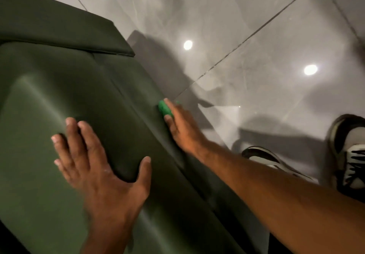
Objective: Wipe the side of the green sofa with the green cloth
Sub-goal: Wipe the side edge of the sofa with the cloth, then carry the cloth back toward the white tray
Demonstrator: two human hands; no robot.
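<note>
While the green sofa (pixel 65 87) is braced, its side is wiped.
The left hand (pixel 98 160) is laid flat with fingers spread on the upholstered top; the green cloth (pixel 164 108) is pressed against the sofa's side under the right hand (pixel 180 127), above the tiled floor (pixel 246 26).

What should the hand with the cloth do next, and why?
Probably slide the cloth further along the sofa's side. The right hand presses it flat against that side, while the left hand braces on top.
</note>
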